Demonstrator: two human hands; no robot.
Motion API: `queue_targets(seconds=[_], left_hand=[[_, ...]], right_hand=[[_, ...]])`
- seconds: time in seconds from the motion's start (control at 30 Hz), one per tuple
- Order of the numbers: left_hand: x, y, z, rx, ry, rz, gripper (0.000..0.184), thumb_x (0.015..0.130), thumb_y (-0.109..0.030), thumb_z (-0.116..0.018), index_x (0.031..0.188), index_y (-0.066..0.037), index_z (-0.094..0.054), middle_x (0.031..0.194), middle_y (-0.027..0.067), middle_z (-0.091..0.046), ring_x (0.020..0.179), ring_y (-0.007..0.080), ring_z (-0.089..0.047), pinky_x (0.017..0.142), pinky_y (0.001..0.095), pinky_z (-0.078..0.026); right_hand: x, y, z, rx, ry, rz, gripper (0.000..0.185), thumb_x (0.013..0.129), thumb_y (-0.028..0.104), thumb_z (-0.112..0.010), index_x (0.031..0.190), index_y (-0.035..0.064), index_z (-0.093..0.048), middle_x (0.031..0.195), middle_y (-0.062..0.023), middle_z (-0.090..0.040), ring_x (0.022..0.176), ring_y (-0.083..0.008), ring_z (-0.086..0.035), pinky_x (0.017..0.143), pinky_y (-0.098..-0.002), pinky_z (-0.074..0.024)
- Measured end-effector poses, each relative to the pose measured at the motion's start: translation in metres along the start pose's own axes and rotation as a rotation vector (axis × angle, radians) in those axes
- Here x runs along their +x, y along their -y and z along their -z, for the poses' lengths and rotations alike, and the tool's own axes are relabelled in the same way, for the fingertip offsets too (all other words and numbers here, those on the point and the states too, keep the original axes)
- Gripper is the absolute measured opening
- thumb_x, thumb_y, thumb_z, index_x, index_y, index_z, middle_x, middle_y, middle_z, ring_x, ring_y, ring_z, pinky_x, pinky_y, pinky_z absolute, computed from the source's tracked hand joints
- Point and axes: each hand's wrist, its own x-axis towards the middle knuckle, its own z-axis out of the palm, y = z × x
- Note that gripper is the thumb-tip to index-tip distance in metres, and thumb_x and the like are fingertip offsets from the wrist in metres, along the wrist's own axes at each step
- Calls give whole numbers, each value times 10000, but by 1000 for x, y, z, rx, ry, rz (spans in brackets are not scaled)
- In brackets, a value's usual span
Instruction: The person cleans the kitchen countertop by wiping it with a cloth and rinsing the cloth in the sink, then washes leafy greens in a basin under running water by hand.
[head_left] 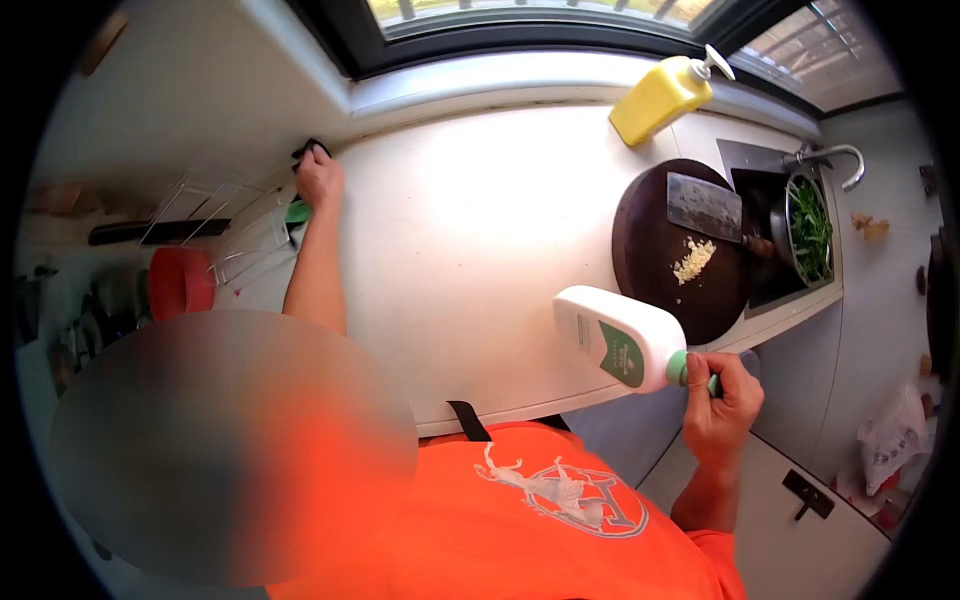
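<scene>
White countertop (pixel 480 250) separates left hand (pixel 321 179), clutching a dark item (pixel 311 144), from right hand (pixel 722 405), gripping a white bottle (pixel 622 340) by its neck; between that hand and a yellow dispenser (pixel 662 100) lie a round board (pixel 648 235) and cleaver (pixel 704 205).

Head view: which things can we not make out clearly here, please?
Head view: black item in the left hand, mostly covered by that hand.
Head view: green top of the white bottle, partly covered by the right hand.
Head view: small print on the green label, too small to read.
Head view: whatever lies behind the large blurred patch, lower left.
</scene>
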Motion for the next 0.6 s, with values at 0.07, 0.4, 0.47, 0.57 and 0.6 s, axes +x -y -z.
queue_targets(seconds=[0.07, 0.4, 0.47, 0.57, 0.6], left_hand=[[-18, 9, -35, 243, 149, -58, 385, 971, -326, -516, 1263, -114, -650, 1333, 187, -592, 1326, 435, -444, 1076, 701, -293], [-294, -190, -49, 167, 492, -427, 427, 1001, -246, -467, 1382, -103, -594, 1558, 132, -384, 1457, 480, -232, 1105, 791, -100], [-326, -191, -15, -59, 646, -381, 351, 1017, -223, -479, 1290, -69, -638, 1524, 172, -443, 1457, 488, -245, 1105, 794, -73], [-330, -163, 18, -217, 635, -339, 264, 1030, -213, -480, 1111, -40, -662, 1300, 228, -604, 1288, 460, -483, 1053, 696, -295], [-320, -149, 25, -280, 615, -335, 259, 1032, -213, -482, 1053, -31, -665, 1218, 242, -648, 1217, 453, -558, 1022, 657, -382]], right_hand=[[-5, -5, 0, -3, 22, -28, 127, 901, 21, -722, 820, -18, -632, 678, -117, -643, 540, -211, -604, 519, -298, -443], [-16, -16, 12, -30, 38, -5, 141, 918, 49, -709, 808, -9, -642, 666, -100, -636, 528, -180, -572, 507, -299, -414], [-13, -18, 13, -31, 6, 15, 134, 920, 56, -713, 821, -9, -650, 662, -92, -630, 523, -160, -551, 503, -299, -403], [0, -20, 24, -14, -46, 66, 135, 924, 65, -724, 838, -9, -650, 646, -65, -598, 525, -119, -486, 500, -285, -377], [8, -19, 23, -7, -77, 83, 137, 925, 66, -726, 840, -9, -648, 644, -61, -592, 527, -114, -477, 500, -282, -374]])
